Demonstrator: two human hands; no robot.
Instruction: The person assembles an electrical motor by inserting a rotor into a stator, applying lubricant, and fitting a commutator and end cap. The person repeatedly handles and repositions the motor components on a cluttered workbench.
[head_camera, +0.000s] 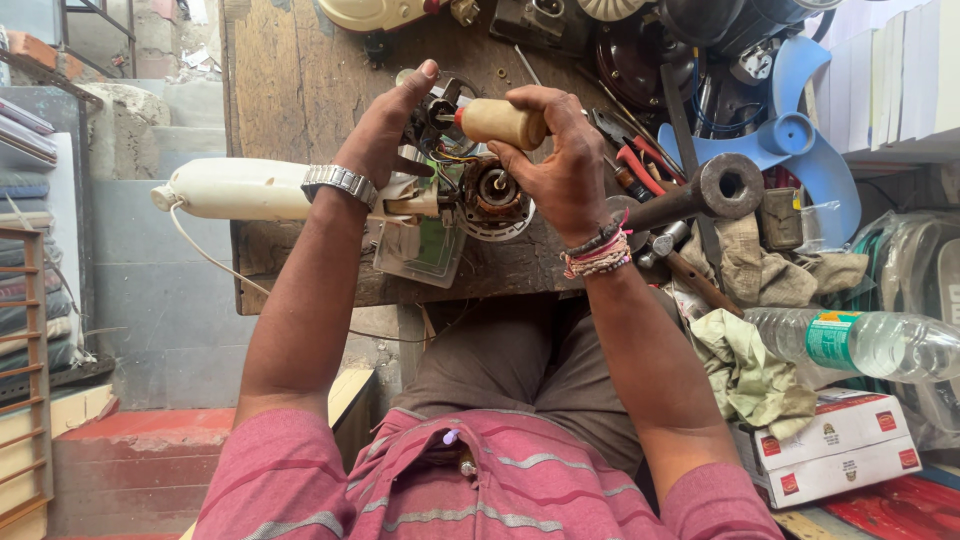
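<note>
My right hand (560, 160) grips the tan wooden handle of a screwdriver (497, 121), its tip aimed left into the wiring of a small fan motor (493, 197). My left hand (385, 125), a metal watch on its wrist, steadies the motor housing from the left, fingers raised along its far side. The motor sits on the end of a cream plastic fan body (235, 188) that lies across the wooden bench (290, 80). Copper windings and coloured wires show between my hands. A clear greenish cover (420, 250) hangs below the motor.
A blue fan blade (790, 135), a heavy hammer head (725, 185), red-handled pliers (640, 160) and dark motor parts crowd the bench's right side. Rags (745, 365), a plastic bottle (870, 342) and a white carton (835, 445) lie at the right. A white cord (205, 250) trails off the left edge.
</note>
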